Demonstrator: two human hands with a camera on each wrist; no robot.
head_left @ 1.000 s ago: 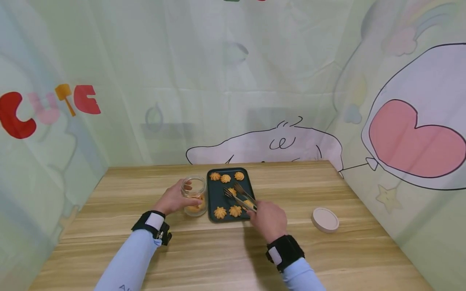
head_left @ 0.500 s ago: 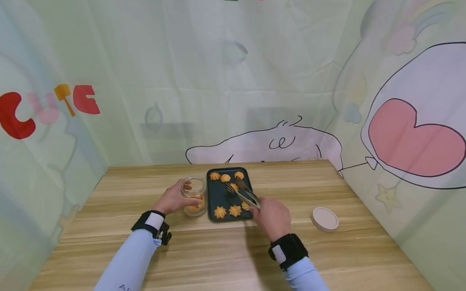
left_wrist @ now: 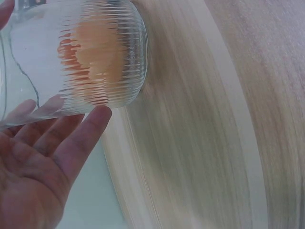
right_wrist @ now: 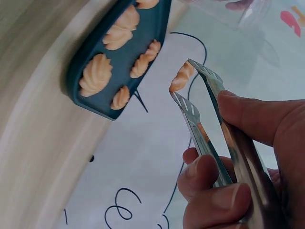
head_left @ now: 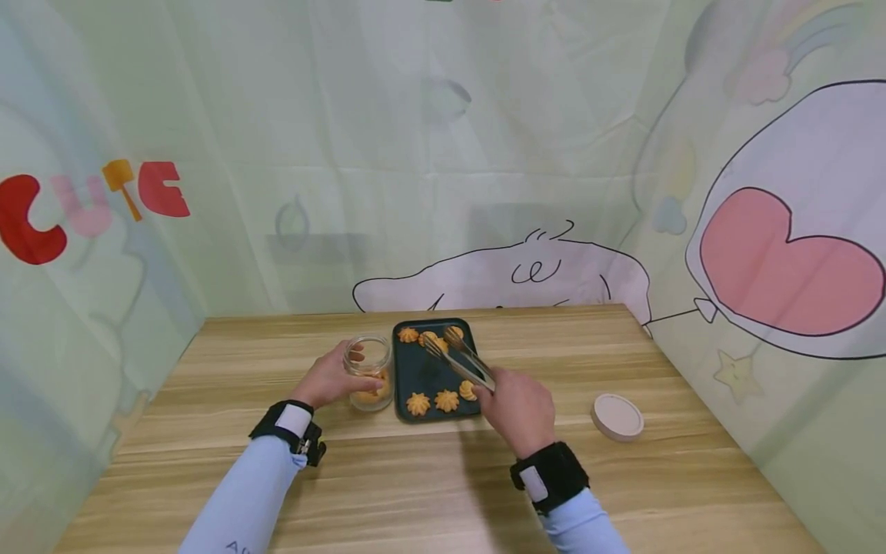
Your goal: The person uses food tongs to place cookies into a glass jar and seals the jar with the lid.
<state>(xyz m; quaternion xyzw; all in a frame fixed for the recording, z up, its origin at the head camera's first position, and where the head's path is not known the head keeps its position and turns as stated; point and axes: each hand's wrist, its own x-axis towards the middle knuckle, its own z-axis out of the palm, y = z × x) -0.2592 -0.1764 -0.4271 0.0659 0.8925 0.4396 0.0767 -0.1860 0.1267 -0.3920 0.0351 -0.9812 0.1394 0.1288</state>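
Nearest, the right hand (head_left: pixel 517 412) keeps its grip on metal tongs (right_wrist: pixel 243 157), thumb on one arm and fingers on the other, probably so that light pressure is enough. The fork-like, slotted tips pinch a ridged biscuit (right_wrist: pixel 182 77) in the air above the tray (head_left: pixel 415 373); such hold at its sides seems suitable for something crumbly. At the right, a pale round lid (head_left: pixel 617 418) lies flat on the wood-grained tabletop (head_left: pixel 332 492). The left hand (head_left: pixel 332 378) grasps a clear glass jar (head_left: pixel 369 354), ribbed low down, perhaps for steadying it beside the tray; biscuits (left_wrist: pixel 95 52) lie inside. The dark, round-cornered tray carries star-shaped biscuits (head_left: pixel 418 405) near both ends. Farthest hangs a creased printed cloth (head_left: pixel 311 115).
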